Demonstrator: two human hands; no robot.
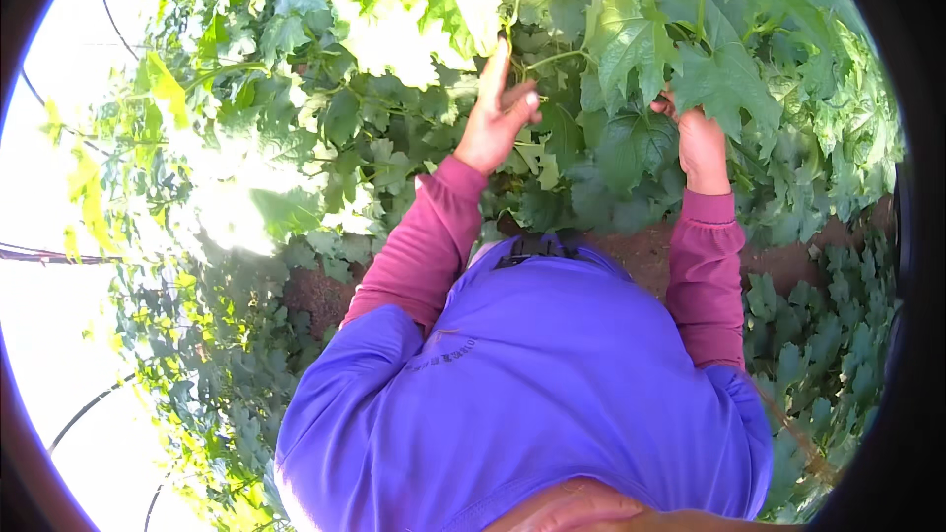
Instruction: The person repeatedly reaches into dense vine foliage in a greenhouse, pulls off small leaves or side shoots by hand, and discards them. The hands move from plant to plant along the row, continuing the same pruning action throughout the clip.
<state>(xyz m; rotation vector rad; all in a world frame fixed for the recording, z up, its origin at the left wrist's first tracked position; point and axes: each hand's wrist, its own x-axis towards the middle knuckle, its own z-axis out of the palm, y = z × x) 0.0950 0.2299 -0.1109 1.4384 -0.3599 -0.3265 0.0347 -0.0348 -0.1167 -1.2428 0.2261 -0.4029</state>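
Observation:
My left hand (495,122) is raised among climbing vines, its index finger stretched upward and its thumb held apart. The fingertip meets or nearly meets a thin green stem (516,2) beside a large sunlit leaf (419,0). Nothing shows in that hand. To the right, my right hand (700,143) has its fingers curled in, partly behind a broad green leaf (727,87). What those fingers pinch, if anything, is hidden. Another lobed leaf (634,150) hangs just left of this hand.
Dense foliage (374,128) fills the space ahead and on both sides. Brown soil (641,258) shows between my body and the plants. More low leaves (823,335) grow at the right. On the left, dark thin lines (59,256) cross a glaring bright area.

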